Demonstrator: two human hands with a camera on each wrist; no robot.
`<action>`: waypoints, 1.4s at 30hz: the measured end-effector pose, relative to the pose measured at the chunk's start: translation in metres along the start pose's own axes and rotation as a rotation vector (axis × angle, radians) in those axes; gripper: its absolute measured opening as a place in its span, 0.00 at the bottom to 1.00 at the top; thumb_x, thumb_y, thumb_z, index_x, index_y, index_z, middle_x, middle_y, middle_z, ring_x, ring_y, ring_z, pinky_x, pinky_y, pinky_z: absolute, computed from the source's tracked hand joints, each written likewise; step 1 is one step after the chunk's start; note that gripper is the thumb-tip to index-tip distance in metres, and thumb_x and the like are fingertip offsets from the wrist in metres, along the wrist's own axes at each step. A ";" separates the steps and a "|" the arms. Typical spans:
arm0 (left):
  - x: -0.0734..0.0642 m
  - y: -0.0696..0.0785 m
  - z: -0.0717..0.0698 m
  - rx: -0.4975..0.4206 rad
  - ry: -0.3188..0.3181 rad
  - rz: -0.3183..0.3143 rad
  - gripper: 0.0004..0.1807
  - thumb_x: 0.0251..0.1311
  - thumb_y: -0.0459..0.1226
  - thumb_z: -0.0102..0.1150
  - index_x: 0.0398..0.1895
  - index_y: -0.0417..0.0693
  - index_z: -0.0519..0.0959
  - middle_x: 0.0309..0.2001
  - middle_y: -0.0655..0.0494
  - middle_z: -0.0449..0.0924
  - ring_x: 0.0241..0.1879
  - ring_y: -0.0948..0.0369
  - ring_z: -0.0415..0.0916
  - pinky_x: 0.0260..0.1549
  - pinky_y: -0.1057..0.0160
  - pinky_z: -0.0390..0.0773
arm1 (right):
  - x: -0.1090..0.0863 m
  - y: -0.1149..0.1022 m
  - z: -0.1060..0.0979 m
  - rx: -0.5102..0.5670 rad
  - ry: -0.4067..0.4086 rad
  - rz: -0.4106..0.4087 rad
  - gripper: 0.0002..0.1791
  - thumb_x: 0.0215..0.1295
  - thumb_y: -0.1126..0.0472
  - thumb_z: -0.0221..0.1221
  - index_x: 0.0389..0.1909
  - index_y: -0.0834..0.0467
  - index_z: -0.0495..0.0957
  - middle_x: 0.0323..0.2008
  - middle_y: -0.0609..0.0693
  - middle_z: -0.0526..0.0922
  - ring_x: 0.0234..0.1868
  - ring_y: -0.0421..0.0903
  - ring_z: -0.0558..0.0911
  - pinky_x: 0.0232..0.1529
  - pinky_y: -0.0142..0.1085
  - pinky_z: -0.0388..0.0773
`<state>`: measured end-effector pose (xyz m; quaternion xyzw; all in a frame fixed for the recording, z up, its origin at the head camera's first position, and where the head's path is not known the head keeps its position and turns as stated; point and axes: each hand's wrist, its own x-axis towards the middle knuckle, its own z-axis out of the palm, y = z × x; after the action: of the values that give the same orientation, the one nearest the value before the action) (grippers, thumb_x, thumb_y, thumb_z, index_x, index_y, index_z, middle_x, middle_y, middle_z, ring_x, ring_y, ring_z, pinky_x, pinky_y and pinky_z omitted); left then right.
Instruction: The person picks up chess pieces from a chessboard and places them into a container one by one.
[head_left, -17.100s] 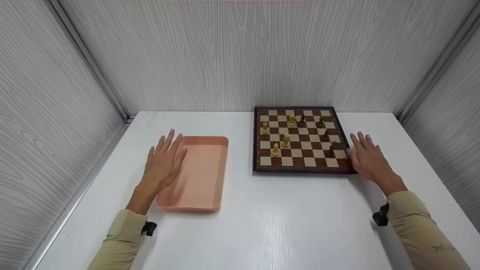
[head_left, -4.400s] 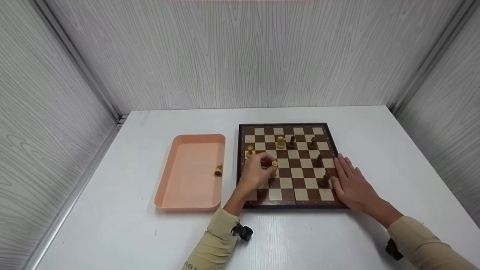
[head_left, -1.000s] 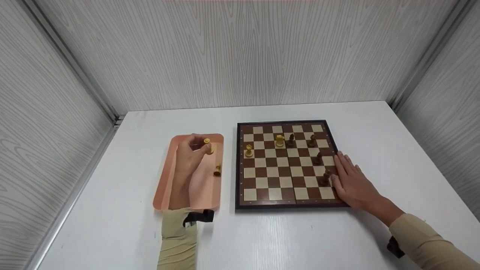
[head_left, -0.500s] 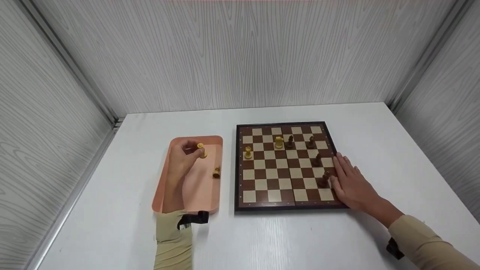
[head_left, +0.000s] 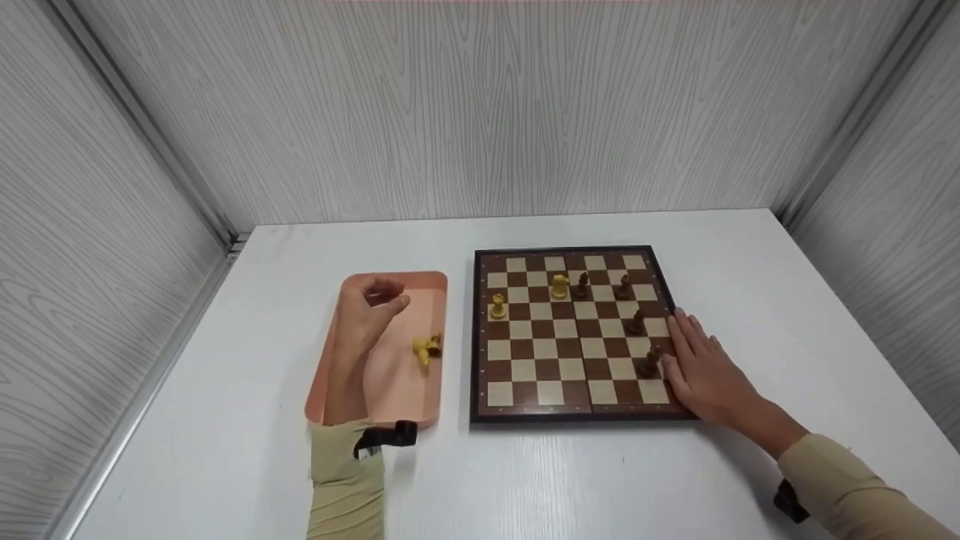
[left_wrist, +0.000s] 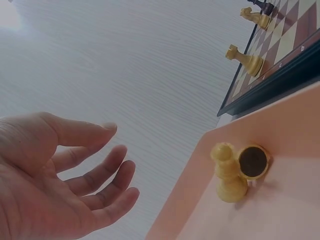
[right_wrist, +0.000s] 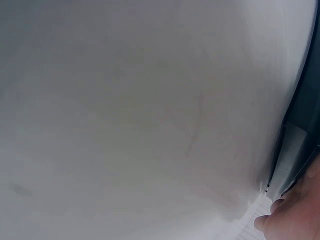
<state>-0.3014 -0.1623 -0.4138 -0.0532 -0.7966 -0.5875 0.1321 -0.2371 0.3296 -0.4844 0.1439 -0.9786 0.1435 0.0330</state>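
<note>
The yellow piece (head_left: 422, 349) that was between the left hand's (head_left: 362, 319) thumb and fingers half a second ago has dropped into the tray (head_left: 405, 394); the board has barely shifted. It now lies by the tray's right wall, right beside another yellow piece (head_left: 436, 344) whose dark base shows in the left wrist view. Above the tray the left hand holds nothing, its fingers curved and the thumb a moderate gap away from them. The tray sits toward the desk's (head_left: 585, 480) left edge, the chessboard (head_left: 534, 349) to its right. Near the board's left edge stands a yellow piece (head_left: 498, 307); farther back, a yellow knight (head_left: 559, 286) stands next to one of four dark pieces (head_left: 637, 323). The right hand (head_left: 705, 371), holding nothing, rests with straight fingers along the board's right edge.
</note>
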 end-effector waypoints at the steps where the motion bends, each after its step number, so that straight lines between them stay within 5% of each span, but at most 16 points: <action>1: 0.000 0.001 0.001 0.001 0.000 -0.001 0.09 0.62 0.22 0.64 0.45 0.28 0.82 0.45 0.35 0.82 0.51 0.43 0.79 0.54 0.54 0.78 | 0.000 0.000 0.000 -0.001 -0.001 0.001 0.37 0.82 0.50 0.40 0.80 0.70 0.46 0.80 0.66 0.46 0.80 0.66 0.47 0.72 0.66 0.51; 19: -0.002 0.007 0.031 0.007 -0.080 0.009 0.12 0.65 0.29 0.66 0.50 0.31 0.81 0.48 0.38 0.82 0.54 0.45 0.79 0.57 0.46 0.77 | -0.001 0.000 0.003 0.008 0.007 -0.007 0.37 0.83 0.50 0.40 0.80 0.70 0.46 0.80 0.66 0.45 0.79 0.66 0.47 0.71 0.67 0.52; 30: -0.001 0.009 0.053 -0.094 -0.132 -0.007 0.12 0.64 0.27 0.65 0.50 0.33 0.81 0.50 0.37 0.81 0.53 0.46 0.79 0.56 0.48 0.78 | 0.001 0.001 0.002 0.002 0.021 -0.013 0.37 0.83 0.50 0.41 0.80 0.69 0.46 0.80 0.66 0.46 0.79 0.67 0.48 0.71 0.67 0.53; 42: 0.001 0.009 0.080 -0.052 -0.160 -0.013 0.12 0.62 0.27 0.66 0.49 0.32 0.82 0.47 0.40 0.83 0.51 0.46 0.81 0.54 0.50 0.80 | 0.000 -0.001 0.001 0.000 0.022 -0.001 0.37 0.82 0.50 0.41 0.79 0.70 0.47 0.80 0.66 0.47 0.79 0.67 0.49 0.71 0.67 0.53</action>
<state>-0.3118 -0.0839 -0.4276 -0.0984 -0.7894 -0.6027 0.0628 -0.2367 0.3280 -0.4852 0.1426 -0.9781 0.1451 0.0439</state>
